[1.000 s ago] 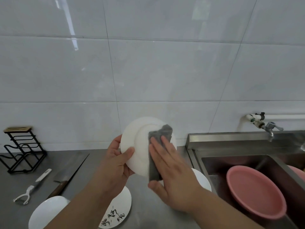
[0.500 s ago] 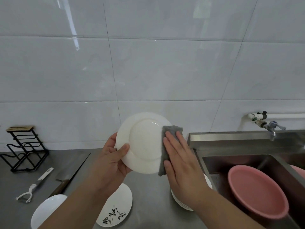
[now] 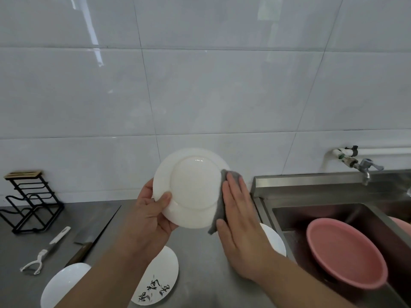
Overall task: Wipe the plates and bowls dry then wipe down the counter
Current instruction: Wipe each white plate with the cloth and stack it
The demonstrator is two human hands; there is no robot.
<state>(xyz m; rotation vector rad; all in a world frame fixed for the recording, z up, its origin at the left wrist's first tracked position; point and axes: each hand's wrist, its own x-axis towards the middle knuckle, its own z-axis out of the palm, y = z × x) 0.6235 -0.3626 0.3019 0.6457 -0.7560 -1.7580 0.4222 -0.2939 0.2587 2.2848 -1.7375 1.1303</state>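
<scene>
My left hand [image 3: 151, 215] grips a white plate [image 3: 191, 187] by its lower left rim, holding it up over the steel counter [image 3: 200, 263] with its face turned toward me. My right hand [image 3: 241, 221] presses a grey cloth [image 3: 219, 205] flat against the plate's right edge, fingers straight. Below on the counter lie a white plate with black writing [image 3: 159, 283], a plain white dish [image 3: 63, 285] at the lower left, and a stack of white plates [image 3: 274, 241] partly hidden behind my right wrist.
A steel sink [image 3: 322, 210] on the right holds a pink basin [image 3: 347, 252], with a tap [image 3: 364, 167] above it. On the left of the counter are a cleaver [image 3: 93, 234], a white peeler [image 3: 44, 252] and a black wire rack [image 3: 29, 201]. A tiled wall stands behind.
My right hand and the cloth slid from the plate's middle to its right edge. The plate tilted to face me more fully.
</scene>
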